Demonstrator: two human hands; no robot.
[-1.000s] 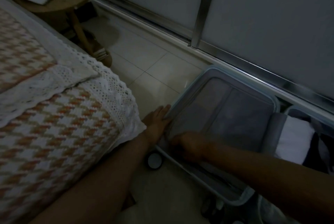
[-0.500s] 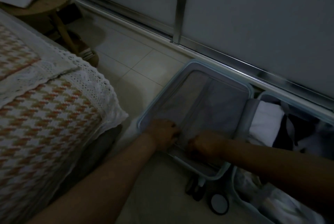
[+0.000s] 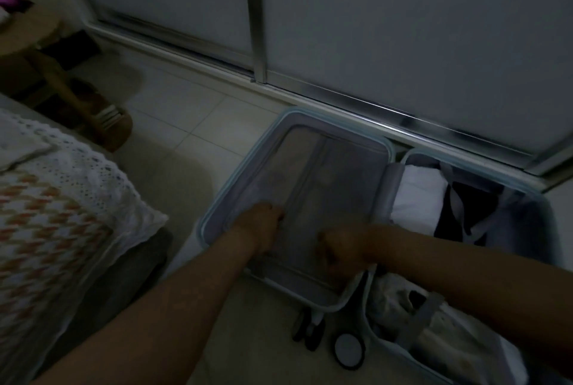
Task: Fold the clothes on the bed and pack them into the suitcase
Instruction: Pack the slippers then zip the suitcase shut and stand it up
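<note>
Grey fabric divider panel, flat with a stitched centre seam, covers the left half of the open suitcase, a pale-blue hard shell with rounded corners lying on the tiled floor between the bed and the sliding door. Both hands are at the panel's near edge. The left hand rests on the panel by the seam, fingers bent down; can't tell if it pinches the cloth. The right hand is curled tight near the near-right corner, maybe on a zip pull; too dark and blurred to tell what it has.

Right half holds the packed clothes: a white folded garment at the far end, a dark garment just beside it, and pale crumpled fabric at the near end under a grey strap.

Step, as a guess: securing the divider, late in packing. Next move likely calls for one hand keeping the soft panel taut while the other runs along its edge.

The bedspread is a woven orange-white check with a white lace border. The wheels are round, at the near end.
</note>
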